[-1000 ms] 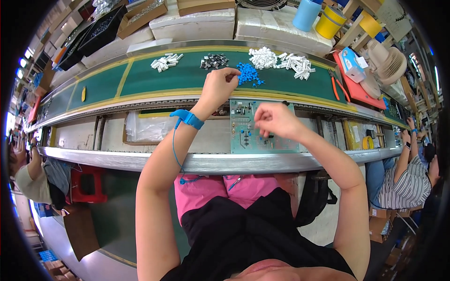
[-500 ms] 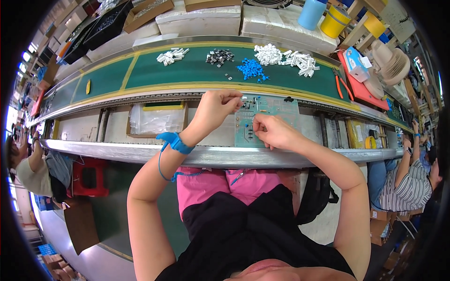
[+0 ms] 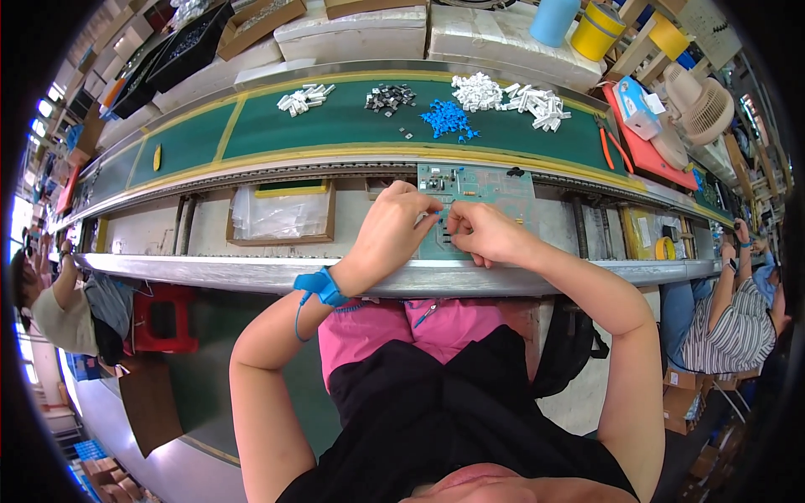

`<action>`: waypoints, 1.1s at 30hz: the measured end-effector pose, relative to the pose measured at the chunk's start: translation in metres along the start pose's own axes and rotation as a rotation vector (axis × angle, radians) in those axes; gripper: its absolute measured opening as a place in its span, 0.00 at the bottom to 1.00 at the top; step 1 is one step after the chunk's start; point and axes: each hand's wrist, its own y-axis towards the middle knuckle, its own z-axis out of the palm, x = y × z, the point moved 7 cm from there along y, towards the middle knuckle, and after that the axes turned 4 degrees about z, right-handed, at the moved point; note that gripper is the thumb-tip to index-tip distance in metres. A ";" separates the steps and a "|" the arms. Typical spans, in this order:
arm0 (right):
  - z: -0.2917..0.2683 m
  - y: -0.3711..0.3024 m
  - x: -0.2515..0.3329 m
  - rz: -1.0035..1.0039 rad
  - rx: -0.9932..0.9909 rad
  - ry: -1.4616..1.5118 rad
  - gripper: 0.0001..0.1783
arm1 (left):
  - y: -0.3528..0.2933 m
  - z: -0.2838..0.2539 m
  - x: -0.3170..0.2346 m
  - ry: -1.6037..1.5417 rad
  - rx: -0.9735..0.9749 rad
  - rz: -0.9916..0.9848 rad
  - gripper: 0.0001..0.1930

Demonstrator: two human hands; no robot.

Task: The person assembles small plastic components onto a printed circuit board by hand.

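A green circuit board (image 3: 495,186) lies across the rails in front of me, with small white, black and blue parts standing on it. My left hand (image 3: 392,225) is over its left edge, thumb and index finger pinched close to the board's surface. Beside it, my right hand (image 3: 493,235) has its fingers curled and pinched over the lower middle of the board. The two sets of fingertips almost meet. Whatever either pinch holds is too small or hidden to make out. A blue wrist strap (image 3: 320,287) with a coiled cord circles my left wrist.
On the green belt (image 3: 277,138) lie white part piles (image 3: 478,92), dark parts (image 3: 391,97) and blue parts (image 3: 449,120). Orange-handled pliers (image 3: 615,147) rest at the right. A box of plastic bags (image 3: 281,216) sits between the rails. Co-workers sit at both sides.
My left hand has come down from the board's upper left corner toward my right hand, uncovering the white part there. The right hand has shifted slightly left, still pinched over the board.
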 end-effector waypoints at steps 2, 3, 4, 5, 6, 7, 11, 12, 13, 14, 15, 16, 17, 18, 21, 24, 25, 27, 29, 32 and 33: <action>-0.004 -0.004 0.004 -0.009 -0.003 0.003 0.08 | -0.004 0.007 0.001 0.035 0.016 0.039 0.07; -0.006 -0.005 0.004 -0.017 -0.006 0.004 0.09 | -0.006 0.010 0.000 0.069 0.030 0.078 0.07; -0.009 -0.005 0.002 -0.016 -0.006 0.007 0.09 | -0.007 0.013 0.000 0.069 0.033 0.078 0.07; -0.013 -0.005 0.000 -0.022 -0.013 0.028 0.10 | -0.009 0.015 0.000 0.083 0.036 0.080 0.08; -0.016 -0.006 -0.002 -0.028 -0.020 0.050 0.11 | -0.011 0.017 0.000 0.097 0.039 0.082 0.08; -0.019 -0.007 -0.003 -0.026 -0.022 0.052 0.11 | -0.010 0.017 -0.001 0.096 0.041 0.084 0.08; -0.031 -0.010 -0.008 -0.012 -0.059 0.096 0.12 | -0.011 0.020 -0.001 0.100 0.062 0.079 0.08; -0.034 -0.010 -0.010 -0.007 -0.067 0.104 0.12 | -0.011 0.020 -0.001 0.095 0.061 0.076 0.08; -0.036 -0.010 -0.011 -0.007 -0.067 0.106 0.12 | -0.011 0.021 -0.001 0.096 0.063 0.076 0.08; -0.039 -0.010 -0.011 -0.017 -0.074 0.119 0.12 | -0.011 0.022 0.000 0.095 0.074 0.066 0.08; -0.042 -0.009 -0.012 -0.027 -0.081 0.131 0.11 | -0.011 0.023 0.001 0.093 0.085 0.055 0.08; -0.044 -0.008 -0.012 -0.028 -0.081 0.132 0.11 | -0.011 0.023 0.002 0.094 0.086 0.056 0.08; -0.046 -0.007 -0.012 -0.022 -0.091 0.119 0.11 | -0.011 0.024 0.003 0.093 0.091 0.057 0.07; -0.049 -0.005 -0.013 -0.016 -0.101 0.106 0.11 | -0.012 0.024 0.004 0.092 0.095 0.059 0.07; -0.062 0.002 -0.018 -0.022 -0.131 0.166 0.10 | -0.010 0.024 0.002 0.085 0.098 0.041 0.07; -0.090 0.022 -0.018 -0.089 -0.281 0.092 0.09 | -0.009 0.023 0.001 0.105 0.097 0.032 0.08; -0.104 0.028 -0.018 -0.124 -0.402 -0.022 0.08 | -0.008 0.022 0.001 0.105 0.097 0.040 0.08; -0.127 0.045 -0.025 -0.228 -0.559 -0.169 0.08 | -0.006 0.017 -0.001 0.129 0.080 0.068 0.10; -0.145 0.058 -0.026 -0.270 -0.711 -0.352 0.10 | -0.006 0.018 0.000 0.105 0.083 0.088 0.10; -0.153 0.069 -0.021 -0.350 -0.875 -0.504 0.09 | 0.003 0.014 -0.002 0.079 0.045 0.117 0.09; -0.155 0.075 -0.021 -0.352 -0.873 -0.568 0.09 | 0.008 0.011 -0.004 0.074 0.004 0.127 0.09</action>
